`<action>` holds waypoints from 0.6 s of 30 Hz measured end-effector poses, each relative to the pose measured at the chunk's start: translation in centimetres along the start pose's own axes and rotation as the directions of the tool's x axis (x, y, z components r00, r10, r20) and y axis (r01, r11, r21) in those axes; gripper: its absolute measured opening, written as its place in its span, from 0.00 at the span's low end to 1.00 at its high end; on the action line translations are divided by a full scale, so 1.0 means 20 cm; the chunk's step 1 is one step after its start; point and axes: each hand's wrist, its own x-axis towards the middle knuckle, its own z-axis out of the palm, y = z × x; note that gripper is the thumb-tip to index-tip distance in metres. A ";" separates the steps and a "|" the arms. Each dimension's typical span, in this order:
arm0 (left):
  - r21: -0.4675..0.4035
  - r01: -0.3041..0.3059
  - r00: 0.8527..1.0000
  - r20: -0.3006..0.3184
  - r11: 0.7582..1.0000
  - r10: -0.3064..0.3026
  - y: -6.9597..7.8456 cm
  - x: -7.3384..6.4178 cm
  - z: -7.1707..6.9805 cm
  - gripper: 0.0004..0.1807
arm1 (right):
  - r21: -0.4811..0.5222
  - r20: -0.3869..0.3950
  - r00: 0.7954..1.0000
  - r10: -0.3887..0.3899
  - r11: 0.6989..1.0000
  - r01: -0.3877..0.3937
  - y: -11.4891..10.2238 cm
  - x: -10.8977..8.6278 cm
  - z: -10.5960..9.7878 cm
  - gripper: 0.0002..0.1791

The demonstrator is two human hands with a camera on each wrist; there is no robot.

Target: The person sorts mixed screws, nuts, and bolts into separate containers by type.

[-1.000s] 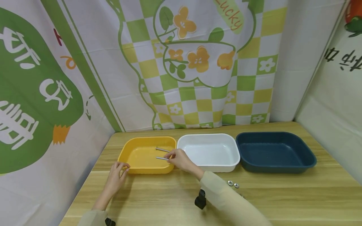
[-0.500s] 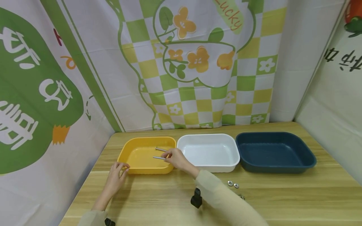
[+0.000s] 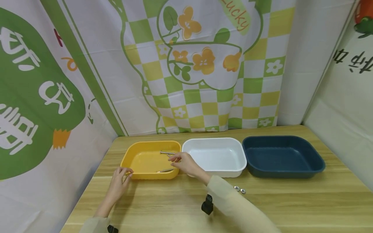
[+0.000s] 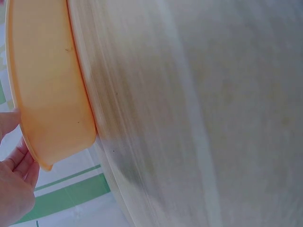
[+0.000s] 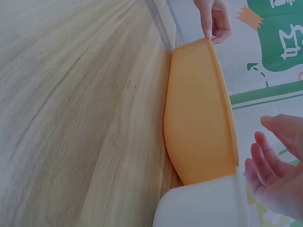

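In the head view my left hand (image 3: pixel 118 183) pinches the front left rim of the yellow tray (image 3: pixel 140 175), thumb and fingers on either side of it. Over the tray's right end is my right hand (image 3: pixel 186 164). The right wrist view shows that right hand (image 5: pixel 279 161) with thumb and fingers apart and nothing between them. One long metal bolt (image 3: pixel 167 152) lies toward the back of the tray. Another slim metal rod (image 3: pixel 165 170) lies by its front wall. A short bit of metal shows at the right fingertips, partly hidden.
A white tray (image 3: pixel 215 170) adjoins the yellow one, and a dark blue tray (image 3: pixel 285 174) stands right of it. Two small metal nuts (image 3: pixel 237 188) lie on the wooden table (image 3: pixel 163 207) beside the right sleeve. Printed cloth hangs behind.
The rod in my right hand has been let go and now lies by the yellow tray's front wall. The right fingers have parted. My left hand stays at the rim.
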 end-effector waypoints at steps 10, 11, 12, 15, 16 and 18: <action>-0.012 -0.018 1.000 -0.021 1.000 0.017 -0.02 0.00 0.01 0.09 | -0.050 0.031 0.998 -0.060 0.997 0.061 0.00 -0.08 -0.09 0.08; -0.011 -0.018 1.000 -0.020 1.000 0.017 -0.02 0.00 0.01 0.09 | -0.058 0.031 0.997 -0.066 0.996 0.068 0.00 -0.08 -0.09 0.08; -0.010 -0.016 1.000 -0.018 1.000 0.016 -0.02 0.00 0.01 0.09 | -0.069 0.030 0.997 -0.073 0.995 0.075 -0.01 -0.09 -0.10 0.08; -0.011 -0.018 1.000 -0.022 1.000 0.018 -0.02 0.00 0.01 0.09 | -0.091 0.039 0.994 -0.105 0.990 0.108 -0.01 -0.10 -0.11 0.08; -0.011 -0.021 0.999 -0.025 1.000 0.021 -0.02 0.00 0.01 0.09 | -0.091 0.043 0.993 -0.113 0.989 0.117 -0.01 -0.11 -0.11 0.08; -0.011 -0.022 0.999 -0.026 1.000 0.022 -0.02 0.00 0.01 0.09 | -0.097 0.051 0.991 -0.122 0.987 0.126 0.00 -0.12 -0.12 0.09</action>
